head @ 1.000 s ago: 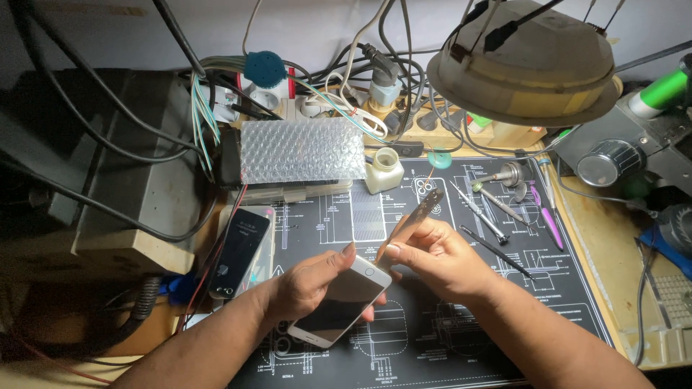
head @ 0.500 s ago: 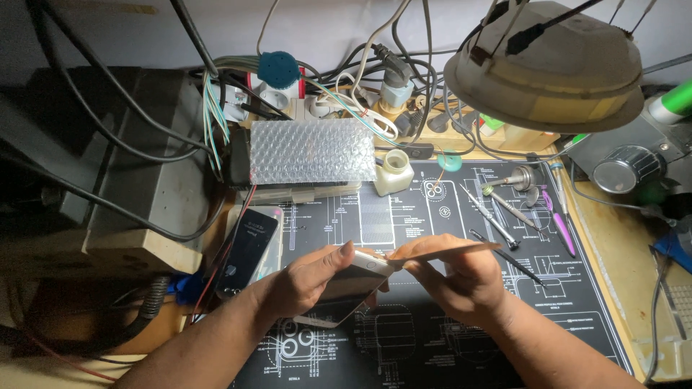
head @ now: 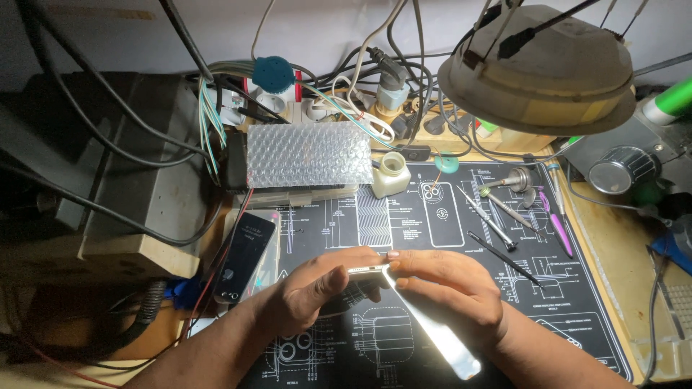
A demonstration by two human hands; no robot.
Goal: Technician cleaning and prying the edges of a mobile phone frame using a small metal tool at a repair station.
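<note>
Both hands meet over the black mat [head: 447,216], low of centre in the view. The left hand [head: 306,299] has its grip wrapped round a white phone [head: 366,272], thumb across the top and fingers curled below, so the phone is held on edge above the mat with only its thin pale side showing. The right hand [head: 450,288], at 3 o'clock of the left, pinches a thin flat blade [head: 432,328] between thumb and fingertips; the blade's tip touches the phone's edge, and its shiny length runs off toward 5 o'clock, catching the light. How far the tip goes into the seam cannot be told.

At 9 o'clock of the hands a dark phone [head: 244,256] lies flat on a clear case. At 12 o'clock stand a bubble-wrapped box [head: 308,155] and, just beside it, a small white bottle [head: 389,175]. Tweezers and drivers [head: 497,216] lie at 2 o'clock on the mat, well apart from the hands. A lamp shade [head: 540,68] hangs at upper right.
</note>
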